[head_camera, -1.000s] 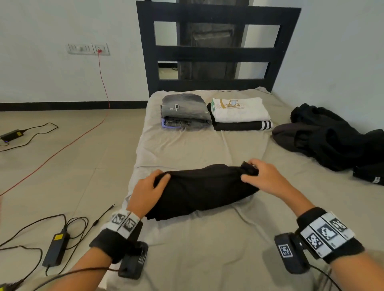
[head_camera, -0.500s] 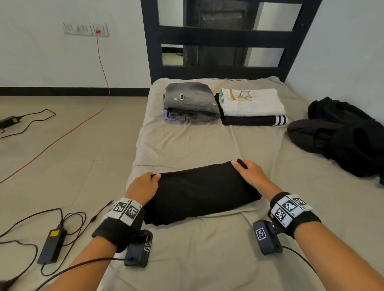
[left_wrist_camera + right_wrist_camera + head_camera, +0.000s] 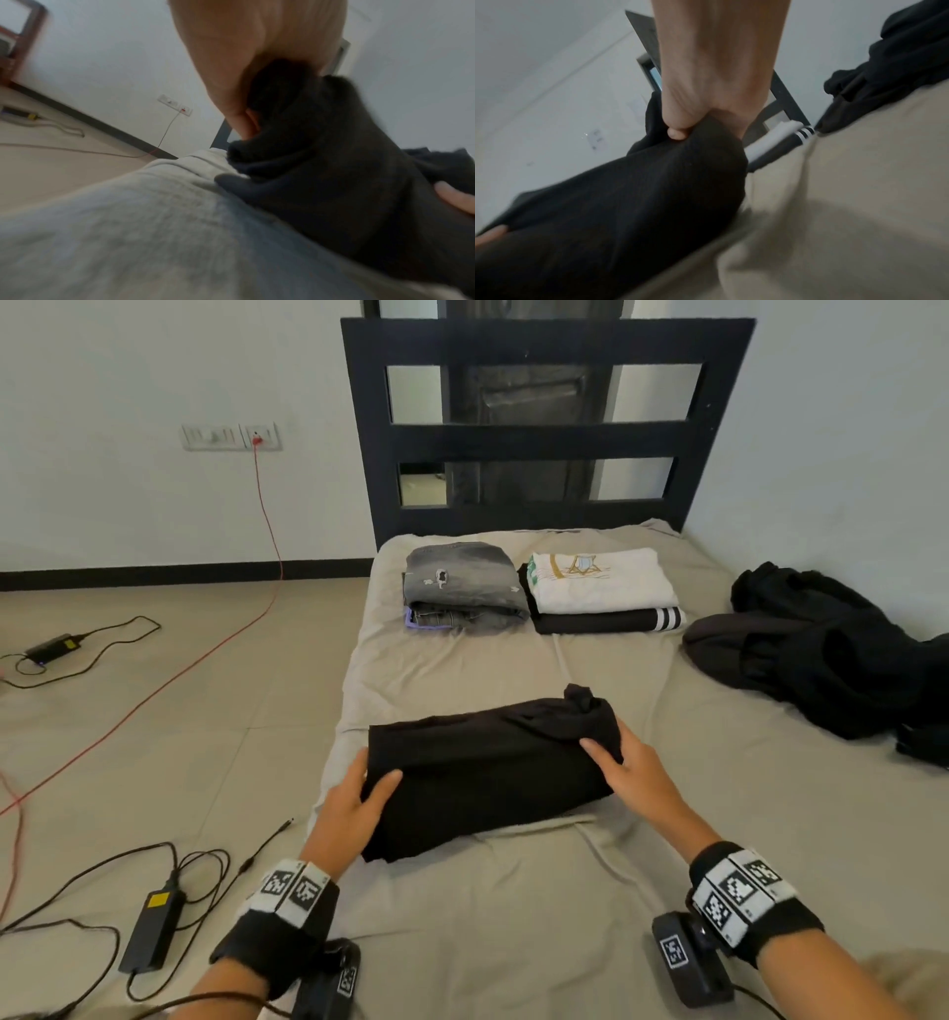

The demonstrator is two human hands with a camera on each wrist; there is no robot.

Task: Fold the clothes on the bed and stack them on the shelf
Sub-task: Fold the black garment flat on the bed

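A folded black garment [image 3: 488, 773] lies across the middle of the beige bed sheet [image 3: 513, 942]. My left hand [image 3: 369, 788] grips its left end, thumb on top and fingers underneath; the left wrist view shows the fingers [image 3: 239, 117] curled into the black garment [image 3: 321, 172]. My right hand [image 3: 608, 755] grips the bunched right end, which is raised a little. In the right wrist view its fingers [image 3: 677, 132] are curled round the black garment [image 3: 628, 192]. No shelf is in view.
Near the black headboard [image 3: 544, 439] sit a folded grey stack [image 3: 462, 582] and a white top on a black striped piece [image 3: 601, 582]. A loose pile of dark clothes [image 3: 821, 654] lies at the bed's right. Cables and a power adapter [image 3: 151, 932] lie on the floor at left.
Both hands have moved from pressing on the garment's far edge to gripping its two ends. The right end is now bunched and lifted slightly.
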